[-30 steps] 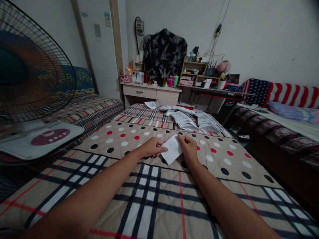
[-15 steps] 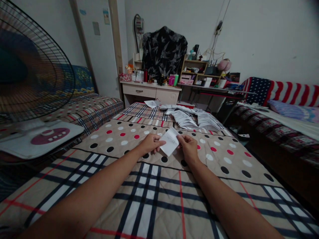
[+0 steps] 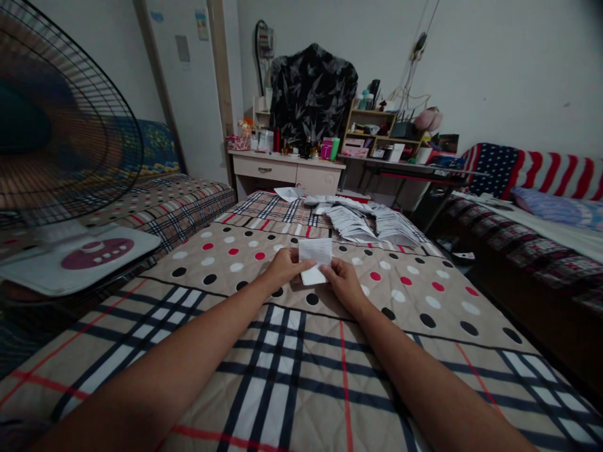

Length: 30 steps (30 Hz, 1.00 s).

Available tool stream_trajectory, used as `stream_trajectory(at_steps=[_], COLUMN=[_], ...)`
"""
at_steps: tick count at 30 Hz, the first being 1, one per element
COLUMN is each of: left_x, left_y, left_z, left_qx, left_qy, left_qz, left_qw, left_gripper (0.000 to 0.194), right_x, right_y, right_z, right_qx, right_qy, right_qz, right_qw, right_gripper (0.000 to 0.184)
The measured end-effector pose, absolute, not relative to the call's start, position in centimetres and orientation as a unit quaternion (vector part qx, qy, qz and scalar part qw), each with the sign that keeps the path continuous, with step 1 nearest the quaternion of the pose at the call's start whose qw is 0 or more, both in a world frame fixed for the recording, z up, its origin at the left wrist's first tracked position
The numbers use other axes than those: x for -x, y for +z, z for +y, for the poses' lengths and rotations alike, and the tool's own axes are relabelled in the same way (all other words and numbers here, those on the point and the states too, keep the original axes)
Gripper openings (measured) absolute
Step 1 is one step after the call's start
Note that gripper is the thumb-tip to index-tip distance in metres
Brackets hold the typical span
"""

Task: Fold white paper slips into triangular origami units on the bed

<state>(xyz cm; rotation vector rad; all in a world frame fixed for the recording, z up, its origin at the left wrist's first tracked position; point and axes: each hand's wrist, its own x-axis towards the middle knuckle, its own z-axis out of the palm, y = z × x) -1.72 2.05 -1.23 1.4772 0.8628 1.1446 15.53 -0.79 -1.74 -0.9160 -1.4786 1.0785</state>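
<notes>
The white paper (image 3: 315, 252) is a small, thin, roughly rectangular piece; its upper part is greyer and carries faint rows of print, too small to read, while the lower part is plain and brighter white, with a crosswise edge or fold between the two; whether it is one folded sheet or several layers cannot be told; its top edge runs nearly level and its face is turned towards the camera; it sits between the hands, the left hand (image 3: 285, 266) at its left side and the right hand (image 3: 343, 282) at its lower right, over the dotted band of the bed (image 3: 325, 364).
</notes>
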Motion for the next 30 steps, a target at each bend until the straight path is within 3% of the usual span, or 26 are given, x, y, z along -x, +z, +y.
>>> stream_trajectory(at_steps=[8,15,21,30], left_x=[2.4,2.5,1.8,1.4], left_y=[-1.4,-1.3,-0.6,-0.6], left_z=[2.5,2.5,1.2,0.8], left_qx=[-0.579,-0.579,-0.663,-0.709], left_qy=[0.509,0.529,0.449,0.416], left_qz=[0.43,0.443,0.403,0.383], left_qw=[0.469,0.434,0.443,0.422], left_gripper=[0.047,0.046,0.045,0.049], right_x=[-15.7,-16.0,-16.2,-16.3], right_y=[-1.6,-1.8,-1.1,-1.1], right_z=[-0.6,-0.5,-0.5,-0.8], right_qx=[0.389,0.416,0.412,0.451], right_qy=[0.454,0.45,0.464,0.468], right_qz=[-0.656,-0.613,-0.568,-0.54], right_qw=[0.46,0.5,0.54,0.535], right_gripper=[0.029,0.033,0.032,0.039])
